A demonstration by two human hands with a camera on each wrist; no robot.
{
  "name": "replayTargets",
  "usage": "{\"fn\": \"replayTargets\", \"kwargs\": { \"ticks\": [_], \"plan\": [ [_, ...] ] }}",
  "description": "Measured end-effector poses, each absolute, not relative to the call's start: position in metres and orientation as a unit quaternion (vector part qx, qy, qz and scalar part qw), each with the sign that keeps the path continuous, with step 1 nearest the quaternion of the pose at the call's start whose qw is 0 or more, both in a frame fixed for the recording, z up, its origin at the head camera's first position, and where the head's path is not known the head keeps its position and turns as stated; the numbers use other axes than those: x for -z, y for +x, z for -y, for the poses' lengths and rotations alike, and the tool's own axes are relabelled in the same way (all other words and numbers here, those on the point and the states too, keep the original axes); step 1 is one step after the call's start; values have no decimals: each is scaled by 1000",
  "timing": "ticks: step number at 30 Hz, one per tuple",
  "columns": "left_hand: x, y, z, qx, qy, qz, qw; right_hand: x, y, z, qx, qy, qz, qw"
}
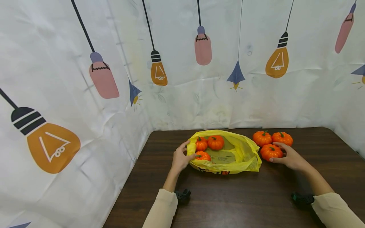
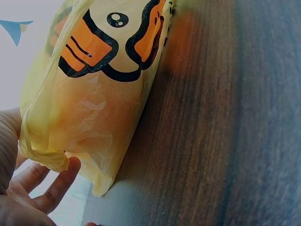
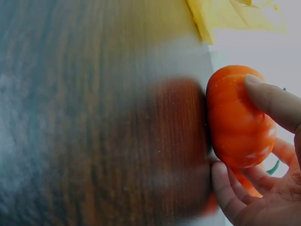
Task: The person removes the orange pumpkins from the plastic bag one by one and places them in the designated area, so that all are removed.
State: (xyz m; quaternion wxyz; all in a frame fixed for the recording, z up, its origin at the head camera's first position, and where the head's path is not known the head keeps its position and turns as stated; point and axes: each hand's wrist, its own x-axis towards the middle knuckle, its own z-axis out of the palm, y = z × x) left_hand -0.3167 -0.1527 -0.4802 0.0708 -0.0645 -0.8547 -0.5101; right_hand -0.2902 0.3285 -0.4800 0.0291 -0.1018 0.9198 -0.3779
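Observation:
A yellow plastic bag [image 1: 246, 150] lies with its mouth wide on the table, with three small orange pumpkins inside, one of them [image 1: 215, 142] towards the back. My left hand [image 1: 180, 159] holds the bag's left rim, the thumb over the edge beside the nearest pumpkin in it. In the left wrist view the bag's printed side [image 2: 99, 108] shows, with fingers behind its edge. To the right of the bag, my right hand [image 1: 291, 158] grips an orange pumpkin [image 3: 237, 117], thumb on one side and fingers on the other. That pumpkin appears to touch the tabletop.
Two more orange pumpkins, one on the left [image 1: 261, 138] and one on the right [image 1: 283, 138], sit just behind the gripped one. The dark wooden table [image 1: 228, 199] ends at a white printed cloth backdrop [image 1: 188, 104] at the back and left.

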Motion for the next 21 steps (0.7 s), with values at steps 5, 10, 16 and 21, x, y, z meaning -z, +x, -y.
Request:
{"fn": "replayTargets", "kwargs": {
  "ticks": [5, 10, 16, 21],
  "plan": [
    [480, -316, 152, 513, -62, 853, 67, 481, -291, -330, 374, -102, -921, 31],
    [479, -317, 152, 511, -61, 855, 66, 482, -291, -330, 375, -106, -921, 31],
    [479, -316, 152, 512, -59, 855, 58, 482, -292, -330, 376, -107, -920, 33],
    [479, -316, 152, 510, -60, 856, 61, 480, -291, -329, 377, -109, -919, 29]
  ]
}}
